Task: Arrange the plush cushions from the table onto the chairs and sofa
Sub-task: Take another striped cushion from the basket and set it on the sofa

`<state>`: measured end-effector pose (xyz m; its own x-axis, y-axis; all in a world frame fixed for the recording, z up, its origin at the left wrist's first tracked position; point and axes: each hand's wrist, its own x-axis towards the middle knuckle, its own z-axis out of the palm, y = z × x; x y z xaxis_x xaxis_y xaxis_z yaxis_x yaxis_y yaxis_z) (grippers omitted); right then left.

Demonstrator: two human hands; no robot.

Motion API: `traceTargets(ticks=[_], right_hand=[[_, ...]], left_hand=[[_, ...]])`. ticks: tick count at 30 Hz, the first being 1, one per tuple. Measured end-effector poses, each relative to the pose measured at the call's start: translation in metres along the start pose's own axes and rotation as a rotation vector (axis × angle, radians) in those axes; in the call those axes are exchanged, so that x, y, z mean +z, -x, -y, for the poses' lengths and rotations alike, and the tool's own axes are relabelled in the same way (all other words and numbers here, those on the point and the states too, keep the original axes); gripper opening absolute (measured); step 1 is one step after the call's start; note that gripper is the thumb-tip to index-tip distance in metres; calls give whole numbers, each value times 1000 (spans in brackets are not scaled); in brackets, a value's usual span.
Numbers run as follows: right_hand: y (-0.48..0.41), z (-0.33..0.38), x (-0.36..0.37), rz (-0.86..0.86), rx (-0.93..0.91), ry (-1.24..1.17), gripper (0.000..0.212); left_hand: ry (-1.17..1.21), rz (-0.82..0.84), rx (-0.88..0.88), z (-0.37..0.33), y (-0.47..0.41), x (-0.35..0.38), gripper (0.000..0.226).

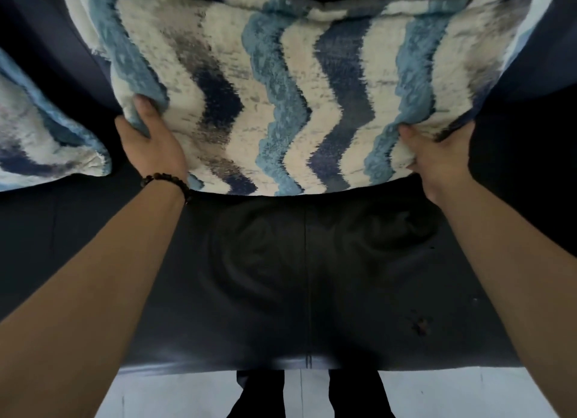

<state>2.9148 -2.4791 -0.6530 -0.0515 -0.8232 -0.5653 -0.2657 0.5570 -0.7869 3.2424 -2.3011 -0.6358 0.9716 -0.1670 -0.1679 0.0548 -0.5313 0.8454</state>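
Observation:
A large plush cushion with wavy blue, navy and cream stripes leans against the backrest of a dark leather sofa. My left hand grips its lower left corner, thumb on the front. My right hand grips the lower right corner the same way. A second cushion of the same pattern lies on the sofa at the far left, partly cut off by the frame edge.
The sofa seat stretches dark and creased below the cushion, with a seam down its middle. Its front edge runs across the bottom. Beyond it are a pale floor and my dark trouser legs.

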Motion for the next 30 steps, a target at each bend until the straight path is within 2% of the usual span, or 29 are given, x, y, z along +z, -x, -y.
traceTargets(ticks=[2,4,5,6,7,9,10,11,12,14,16,18,20,23,26,28,30], right_hand=[[0,-11,-1,-2,-10,25,131],[5,-11,8,-20,-32,119,128],[9,-5,13,-113,-106,198,119],[16,6,18,-233,-271,297,108],[27,18,25,-349,-521,396,94],[37,32,39,-416,-978,655,69],[39,40,47,-385,-1110,836,72],[37,48,52,-310,-1149,1010,84],[31,57,56,-242,-1132,1154,93],[15,76,61,-186,-1037,1306,92],[3,91,61,-174,-970,1301,87],[6,94,61,-186,-922,1319,87],[19,81,59,-195,-923,1317,90],[39,36,51,-228,-1060,1266,97],[53,-17,47,-53,-1227,1314,119],[52,-45,44,68,-1254,1439,129],[37,-50,42,51,-1235,1545,136]], left_hand=[[-9,1,25,2,-9,-3,37],[-40,-14,56,1,-12,-7,38],[-93,-66,151,-3,-14,-8,42],[-154,-117,306,-11,-12,-7,47],[-236,-147,509,-22,-8,-7,50],[-496,-73,915,-42,4,-1,58],[-660,12,1079,-50,8,4,65],[-824,94,1188,-56,11,9,73],[-951,163,1213,-63,10,15,78],[-1022,223,1058,-74,0,27,80],[-987,194,883,-87,-7,35,79],[-1003,201,832,-89,-3,35,78],[-1017,188,871,-79,6,27,79],[-1002,161,1069,-38,21,7,86],[-1044,291,1294,17,39,-7,106],[-1116,372,1276,42,41,-11,121],[-1168,369,1229,46,32,-6,133]])
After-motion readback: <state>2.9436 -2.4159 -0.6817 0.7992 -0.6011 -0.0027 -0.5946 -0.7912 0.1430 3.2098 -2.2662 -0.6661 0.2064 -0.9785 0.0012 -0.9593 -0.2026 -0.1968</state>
